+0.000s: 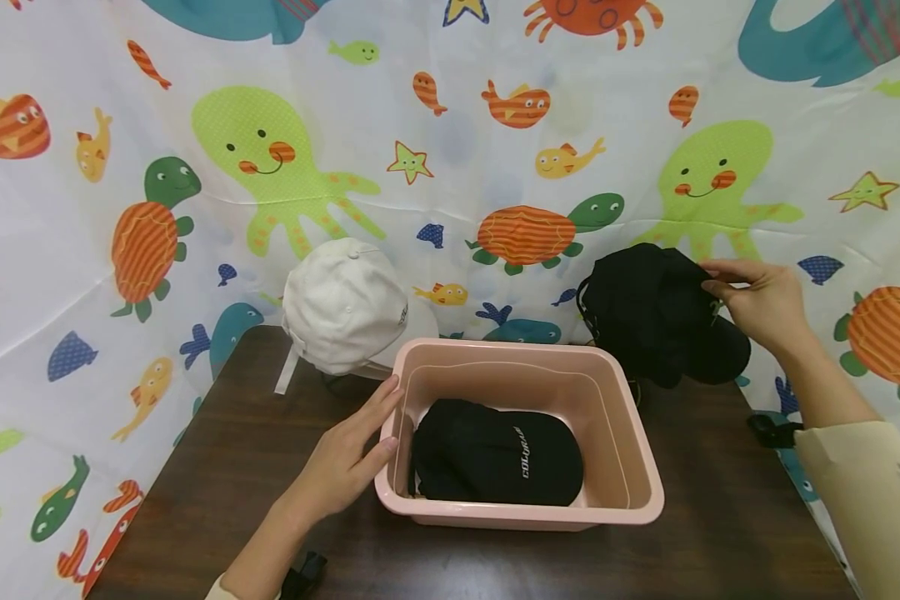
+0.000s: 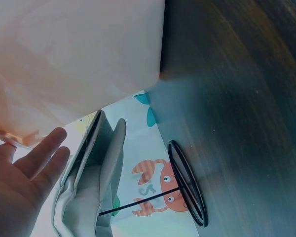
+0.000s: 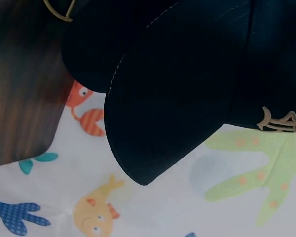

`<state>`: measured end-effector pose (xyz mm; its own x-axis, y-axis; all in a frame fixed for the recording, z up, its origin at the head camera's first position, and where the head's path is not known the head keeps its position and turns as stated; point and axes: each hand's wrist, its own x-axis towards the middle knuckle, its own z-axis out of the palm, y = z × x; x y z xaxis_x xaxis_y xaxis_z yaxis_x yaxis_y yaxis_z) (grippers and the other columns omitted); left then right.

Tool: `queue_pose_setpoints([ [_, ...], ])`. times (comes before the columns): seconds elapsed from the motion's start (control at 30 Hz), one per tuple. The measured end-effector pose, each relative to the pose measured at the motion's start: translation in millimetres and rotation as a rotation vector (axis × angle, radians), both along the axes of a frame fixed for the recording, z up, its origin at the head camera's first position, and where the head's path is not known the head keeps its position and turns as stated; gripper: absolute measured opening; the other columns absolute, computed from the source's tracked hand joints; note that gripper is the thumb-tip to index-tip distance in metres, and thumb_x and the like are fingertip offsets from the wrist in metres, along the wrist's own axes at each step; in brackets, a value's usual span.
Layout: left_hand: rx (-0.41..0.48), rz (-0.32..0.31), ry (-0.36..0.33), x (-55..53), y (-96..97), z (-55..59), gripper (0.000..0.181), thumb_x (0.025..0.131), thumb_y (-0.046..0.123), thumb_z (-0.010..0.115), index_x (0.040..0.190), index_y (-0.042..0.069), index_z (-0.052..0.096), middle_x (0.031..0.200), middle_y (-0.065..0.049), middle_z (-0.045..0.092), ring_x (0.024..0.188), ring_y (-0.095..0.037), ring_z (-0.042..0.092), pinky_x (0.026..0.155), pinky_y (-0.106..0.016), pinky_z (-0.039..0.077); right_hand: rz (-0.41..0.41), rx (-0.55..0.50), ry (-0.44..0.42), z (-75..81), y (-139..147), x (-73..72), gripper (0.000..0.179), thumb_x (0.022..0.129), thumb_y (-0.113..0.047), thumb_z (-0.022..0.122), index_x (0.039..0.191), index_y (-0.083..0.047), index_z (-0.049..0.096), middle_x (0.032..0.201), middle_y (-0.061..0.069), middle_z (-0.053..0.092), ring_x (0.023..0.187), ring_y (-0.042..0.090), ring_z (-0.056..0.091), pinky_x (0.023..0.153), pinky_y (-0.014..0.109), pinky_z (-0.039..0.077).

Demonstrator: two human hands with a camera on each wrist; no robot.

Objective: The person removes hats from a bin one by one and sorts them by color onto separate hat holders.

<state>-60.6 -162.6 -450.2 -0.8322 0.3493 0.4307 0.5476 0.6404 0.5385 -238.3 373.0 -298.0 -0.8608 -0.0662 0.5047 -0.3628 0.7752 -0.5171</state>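
Note:
My right hand [image 1: 757, 300] pinches the edge of a black cap [image 1: 637, 292] at the back right, thumb and fingers on its side. In the right wrist view this cap's brim [image 3: 163, 108] points down, with raised tan lettering [image 3: 283, 121] near its edge; a second dark brim [image 3: 84, 59] shows behind it. My left hand [image 1: 345, 462] rests straight fingers on the left rim of a pink basin [image 1: 641, 467]. Inside the basin lies another black cap [image 1: 480, 454] with white lettering on its front.
A white cap [image 1: 345, 308] sits at the back left, on a black wire stand [image 2: 187, 187]. Part of a gold wire [image 3: 64, 17] shows by the black caps. The dark wooden table [image 1: 217, 467] ends against a white curtain [image 1: 450, 108] printed with sea animals.

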Motion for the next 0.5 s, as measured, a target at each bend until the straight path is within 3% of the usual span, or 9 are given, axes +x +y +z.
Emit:
queue_pose_setpoints([
  [0.13,0.002,-0.009,0.004,-0.8,-0.3,-0.3,0.059,0.105,0.022,0.059,0.161,0.012,0.044,0.170,0.001,0.032,0.151,-0.020,0.040,0.120,-0.017,0.022,-0.031,0.025,-0.019,-4.4,3,-1.2,0.022,0.096,0.001,0.072,0.116,0.003,0.078,0.097,0.012,0.080,0.081,-0.028,0.049,0.067,0.000,0.040],
  [0.5,0.006,-0.010,0.004,0.5,-0.6,0.0,0.059,0.104,0.022,0.059,0.161,0.013,0.043,0.170,0.000,0.033,0.151,-0.021,0.040,0.119,-0.015,0.020,-0.028,0.001,-0.056,-15.4,5,-3.5,0.024,0.095,0.001,0.073,0.118,0.004,0.077,0.092,0.005,0.080,0.082,-0.028,0.048,0.064,0.004,0.042],
])
